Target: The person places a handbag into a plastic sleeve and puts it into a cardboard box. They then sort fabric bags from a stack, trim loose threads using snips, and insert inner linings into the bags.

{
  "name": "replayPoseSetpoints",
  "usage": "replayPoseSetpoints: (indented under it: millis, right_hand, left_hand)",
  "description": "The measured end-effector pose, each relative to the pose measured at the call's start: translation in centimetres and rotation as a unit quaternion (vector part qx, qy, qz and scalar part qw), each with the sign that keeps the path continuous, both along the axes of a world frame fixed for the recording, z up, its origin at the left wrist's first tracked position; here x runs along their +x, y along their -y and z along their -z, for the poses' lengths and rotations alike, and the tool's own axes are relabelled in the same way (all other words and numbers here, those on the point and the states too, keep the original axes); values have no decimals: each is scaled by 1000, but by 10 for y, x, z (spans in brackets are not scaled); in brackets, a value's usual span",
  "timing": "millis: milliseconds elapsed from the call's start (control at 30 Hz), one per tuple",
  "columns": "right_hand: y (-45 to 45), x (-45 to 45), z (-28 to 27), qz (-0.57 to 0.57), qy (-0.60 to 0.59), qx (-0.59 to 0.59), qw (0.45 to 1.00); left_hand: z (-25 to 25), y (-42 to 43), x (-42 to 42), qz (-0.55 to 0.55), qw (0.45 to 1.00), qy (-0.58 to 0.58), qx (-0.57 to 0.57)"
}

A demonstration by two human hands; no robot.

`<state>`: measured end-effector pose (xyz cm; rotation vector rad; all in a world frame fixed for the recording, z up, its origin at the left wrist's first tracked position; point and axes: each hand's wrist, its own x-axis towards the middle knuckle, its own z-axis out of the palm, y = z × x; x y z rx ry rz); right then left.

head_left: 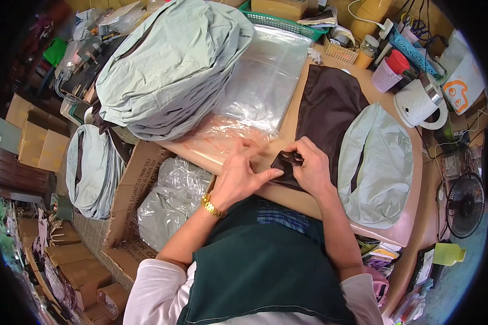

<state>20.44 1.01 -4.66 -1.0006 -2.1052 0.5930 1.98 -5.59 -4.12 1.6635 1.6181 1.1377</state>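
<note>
A dark brown cloth lies lengthwise on the table, its near end reaching the table's front edge. My right hand is closed on the near left corner of this cloth, with dark folds showing between thumb and fingers. Just to the left, my left hand has its fingers apart and its thumb stretched toward the corner; it holds nothing that I can see. Right of the brown cloth, partly over its edge, is a pale grey-green fabric cover with a dark slit down its middle.
A tall pile of similar grey-green covers stands at the back left, beside clear plastic bags. Below the table's left side, a cardboard box holds plastic-wrapped items. A white kettle and a black fan are at right.
</note>
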Motion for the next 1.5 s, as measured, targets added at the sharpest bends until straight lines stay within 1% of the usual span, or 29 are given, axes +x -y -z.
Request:
replayPoseSetpoints:
  millis: [33, 67, 100, 133, 167, 200, 267, 300, 367, 400, 467, 567, 600, 633, 667, 733, 767, 800, 867, 900, 1000, 1300, 1367, 1433, 1500]
  right_hand:
    - [1, 0, -1, -2, -5, 9, 1000]
    - [2, 1, -2, -1, -4, 9, 1000]
    - [2, 3, -2, 5, -8, 13, 1000]
    - [3, 5, -2, 13, -11, 16, 1000]
    - [4, 6, -3, 17, -10, 14, 1000]
    - [5, 7, -2, 16, -16, 12, 1000]
    - [7, 7, -1, 13, -21, 8, 1000]
    - [8, 7, 0, 8, -27, 8, 1000]
    - [10, 5, 1, 3, -35, 7, 999]
    - [10, 5, 1, 4, -28, 11, 1000]
    - [11, 6, 3, 6, -20, 13, 1000]
    - [11, 7, -1, 27, 6, -9, 1000]
    - [15, 3, -12, 63, 7, 8, 998]
    - [18, 0, -23, 98, 7, 26, 995]
    - [20, 1, -31, 97, 8, 26, 995]
    - [27, 4, -42, 84, 56, 15, 995]
    - [31, 3, -46, 71, 71, 44, 994]
    - [35, 3, -50, 71, 71, 43, 994]
    - [41, 0, -56, 36, 124, 103, 986]
    - [43, -3, -55, 34, 119, 132, 983]
    - [45, -8, -56, 38, 128, 156, 979]
    - [45, -15, -47, 25, 136, 179, 974]
    - [45, -16, -45, 26, 128, 173, 976]
    - [45, -16, -41, 28, 119, 169, 978]
    - [44, -17, -38, 39, 125, 200, 971]
  left_hand:
    - [8, -5, -1, 65, 998, -10, 4]
    - [14, -6, -1, 66, 998, -10, 4]
    - [14, -8, 0, 55, 994, 79, -58]
    - [13, -9, 1, 45, 978, 167, -120]
    - [9, -5, 1, 20, 938, 282, -202]
    - [14, -5, -1, 21, 937, 282, -204]
    - [28, -4, -6, 19, 874, 418, -247]
    - [33, -4, -6, 17, 874, 417, -247]
    - [39, -2, -6, 3, 755, 609, -241]
    - [39, -1, -6, 3, 756, 609, -240]
    - [39, 0, -6, 26, 676, 695, -245]
    - [35, 1, -6, 50, 672, 695, -251]
    - [30, 3, -5, 49, 672, 695, -251]
    - [24, 4, -3, 53, 691, 677, -246]
    - [20, 5, -2, 57, 710, 660, -240]
    - [17, 6, 0, 54, 717, 655, -232]
    - [17, 7, 1, 53, 724, 650, -225]
    - [18, 7, 1, 53, 723, 650, -225]
    - [22, 7, 2, 44, 745, 628, -221]
    - [23, 8, 3, 45, 745, 628, -221]
    - [24, 9, 5, 50, 745, 635, -196]
    - [27, 11, 8, 54, 769, 612, -176]
    - [27, 12, 6, 87, 773, 607, -166]
    - [22, 13, 8, 76, 773, 607, -169]
    - [22, 12, 8, 65, 773, 607, -172]
